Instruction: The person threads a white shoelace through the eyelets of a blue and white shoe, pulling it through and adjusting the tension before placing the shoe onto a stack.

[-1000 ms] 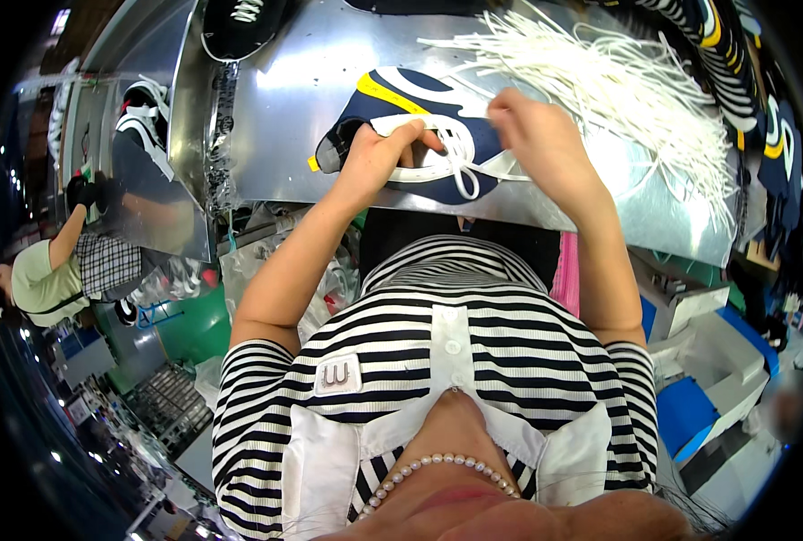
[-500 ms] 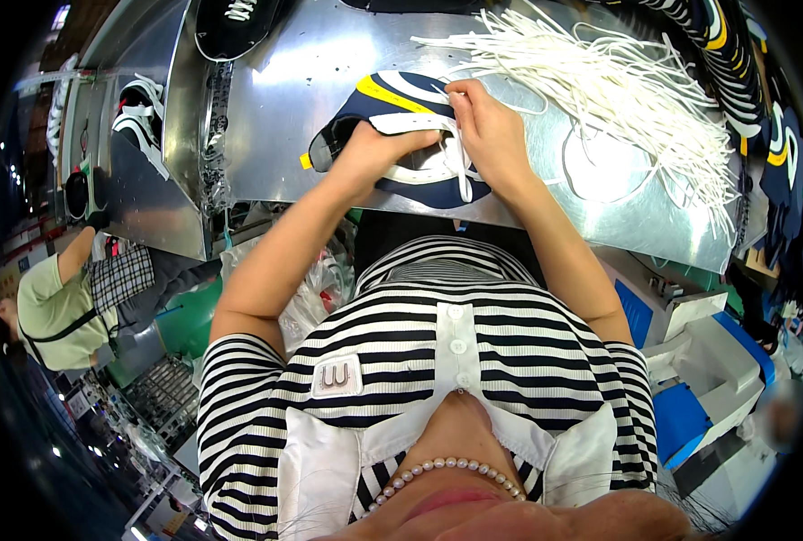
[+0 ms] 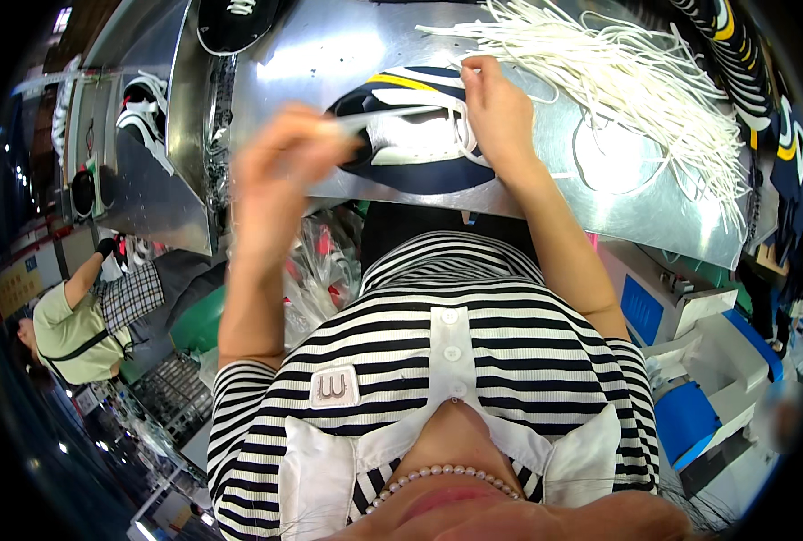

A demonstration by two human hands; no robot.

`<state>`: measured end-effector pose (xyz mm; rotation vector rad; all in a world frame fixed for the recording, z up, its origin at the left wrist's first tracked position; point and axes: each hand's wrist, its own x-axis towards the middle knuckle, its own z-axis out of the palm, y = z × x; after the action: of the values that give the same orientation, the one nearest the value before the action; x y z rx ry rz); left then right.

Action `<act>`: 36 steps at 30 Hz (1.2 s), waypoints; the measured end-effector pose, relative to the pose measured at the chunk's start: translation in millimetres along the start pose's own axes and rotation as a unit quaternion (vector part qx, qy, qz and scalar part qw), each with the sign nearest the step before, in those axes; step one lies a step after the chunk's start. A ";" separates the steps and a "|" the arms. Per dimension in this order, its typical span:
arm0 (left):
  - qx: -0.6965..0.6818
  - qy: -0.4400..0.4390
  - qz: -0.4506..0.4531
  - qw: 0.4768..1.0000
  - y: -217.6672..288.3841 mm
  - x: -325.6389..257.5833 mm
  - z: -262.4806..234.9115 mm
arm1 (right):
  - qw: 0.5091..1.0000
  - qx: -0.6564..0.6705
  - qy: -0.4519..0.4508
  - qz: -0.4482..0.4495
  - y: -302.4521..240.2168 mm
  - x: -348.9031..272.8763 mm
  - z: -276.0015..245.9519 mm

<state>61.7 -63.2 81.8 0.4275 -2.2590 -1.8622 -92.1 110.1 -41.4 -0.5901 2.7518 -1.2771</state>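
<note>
Centrally, shoe (image 3: 419,135), lace (image 3: 383,115) in left hand (image 3: 280,153)

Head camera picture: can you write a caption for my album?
Left hand pulls a white shoelace from a navy sneaker that the right hand steadies on a metal table.

The left hand (image 3: 280,158), blurred, pulls a white lace (image 3: 392,114) taut. The right hand (image 3: 496,113) presses the navy shoe upper (image 3: 419,153) on the metal table (image 3: 329,54)
</note>
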 end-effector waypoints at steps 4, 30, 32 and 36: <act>0.356 -0.011 0.230 0.906 -44.3 3.3 54.5 | 0.975 0.224 -0.002 0.017 -0.2 -2.8 -18.1; 0.253 -0.050 0.098 0.961 -70.2 13.5 66.8 | 0.975 0.179 -0.131 0.027 -15.2 -65.8 -18.6; 0.249 -0.054 0.099 0.962 -68.2 11.2 69.3 | 0.974 0.185 -0.124 0.043 -17.9 -60.9 -8.0; 0.264 -0.056 0.118 0.956 -73.5 11.3 64.7 | 0.980 0.120 -0.157 0.011 -7.8 -60.3 -20.7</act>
<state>38.0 -19.8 -3.4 0.1097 -2.7335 -1.1843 -38.0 142.3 -28.7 -0.6714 2.3051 -1.3519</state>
